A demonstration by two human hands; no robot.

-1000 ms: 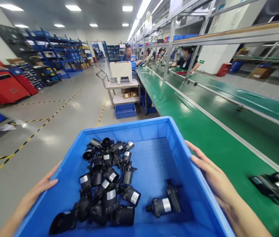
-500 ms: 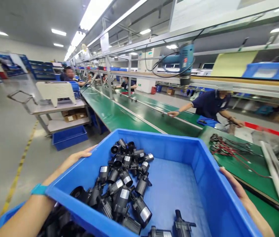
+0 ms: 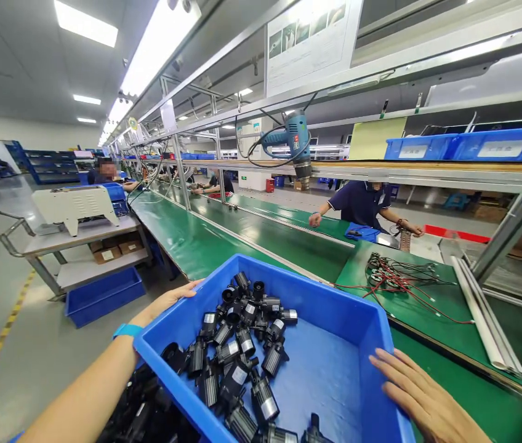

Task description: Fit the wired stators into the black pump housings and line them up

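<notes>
A blue plastic bin [image 3: 330, 293] is in front of me, with a pile of small black motor-like parts [image 3: 237, 375] along its left side. My left hand [image 3: 175, 300] grips the bin's left rim, fingers over the edge; a blue band circles that wrist. Over the right rim lies my right hand [image 3: 409, 391], its fairly straight fingers reaching inside and holding the wall; its thumb is hidden. Beneath the bin's left side, more black parts [image 3: 143, 406] lie in a lower container, mostly covered.
A green workbench [image 3: 173, 237] runs ahead, with red and black wires [image 3: 390, 274] at right. A heat gun [image 3: 297, 138] hangs above. At left stands a cart [image 3: 85, 234] by a blue bin [image 3: 104, 298] on the floor. A co-worker [image 3: 357, 206] sits across.
My view has turned right. The bin has shifted slightly in view, its right side drawn inward. My right hand now reaches farther over the rim, with its fingers inside.
</notes>
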